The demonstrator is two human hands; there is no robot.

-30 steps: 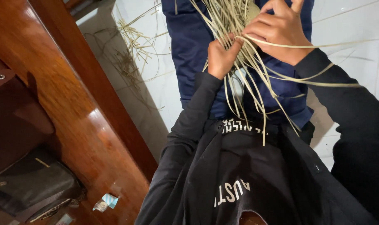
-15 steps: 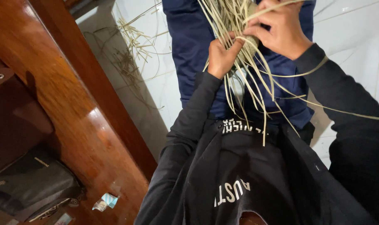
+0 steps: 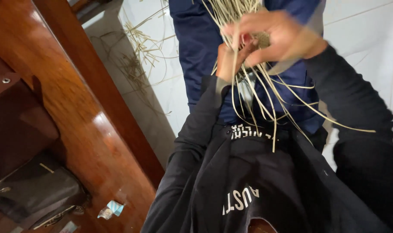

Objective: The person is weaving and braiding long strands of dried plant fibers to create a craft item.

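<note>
Basically, the work is a bundle of pale reed strips [image 3: 248,92] held up over the person's lap, in front of the dark blue trousers [image 3: 196,47]. Loose ends fan down from the bundle across the black jacket [image 3: 248,190]; one long strip trails off to the right of the bundle.

Left hand [image 3: 227,62]: just under the bundle's gathered part, fingers curled tight around the strips, fist-like grip.

Right hand [image 3: 276,39]: directly above and right of the bundle, touching the left hand. Motion-blurred. Fingers look partly spread and hooked over the strips, but I can't tell whether they pinch a single strip or just rest on top.

A small woven patch seems to sit between the two hands, too blurred to confirm.

Left of the bundle: more loose strips [image 3: 138,51] scattered on the white tiled floor [image 3: 369,39]. Further left, polished brown wooden furniture [image 3: 75,116], with a black bag [image 3: 36,194] and a scrap of blue-white wrapper [image 3: 111,209] at its lower end.

Risks, my read:
- The right hand is moving fast; a strip could slip out of the left grip and loosen whatever weave is held there.
- Thin strips bent sharply at the grip point may kink or snap.
- Dangling ends could tangle with each other or catch on the jacket.
</note>
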